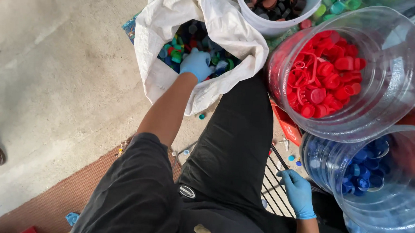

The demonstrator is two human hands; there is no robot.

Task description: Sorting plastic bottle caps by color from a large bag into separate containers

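Caps: many mixed caps (180, 46), blue, green, red and dark, are piled inside the white sack (230, 35), far and a bit left in the scene.
Left hand: the left hand (197, 64), in a blue glove, is pushed down into the sack's mouth. It lies right on top of the caps.
Left fingers: they are curled down into the pile. Whether a cap is held cannot be told, as the fingertips are hidden.
Right hand: the right hand (298, 192), also gloved, is near and to the right, well apart from the sack. It is loosely bent and rests by thin black bars (275, 181). Nothing is seen in it.
Nearer hand: the left one is touching the caps; the right is far from them.
Way to the caps: straight under the left fingers, and all around them.
Red tub: a clear tub (399, 60) of red caps is set to the right of the sack, past the black-clad knee.
Blue tub: a clear tub (401, 207) of blue caps is set nearer, just beside the right hand.
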